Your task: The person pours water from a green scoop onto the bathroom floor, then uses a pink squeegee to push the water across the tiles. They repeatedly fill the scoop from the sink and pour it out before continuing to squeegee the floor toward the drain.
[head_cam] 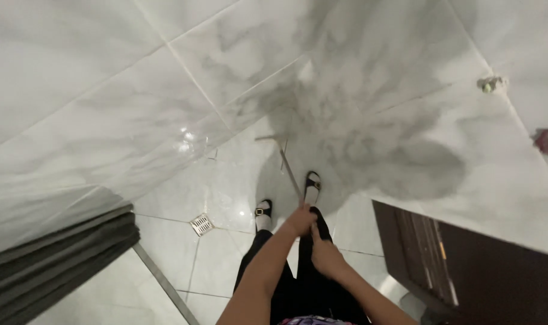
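My left hand is closed around a thin long handle that slants down toward the tiled floor, ending in a small crosspiece near the base of the wall. Just below and nearer to me, my right hand grips the same handle at its upper end. Both forearms reach out over my black trousers. My feet, in black sandals with white socks, stand on the floor on either side of the handle.
A square metal floor drain lies left of my feet. A dark wooden door stands at the right, and a grey ribbed curtain with a metal floor strip at the left. Grey marble tiles cover the wall ahead.
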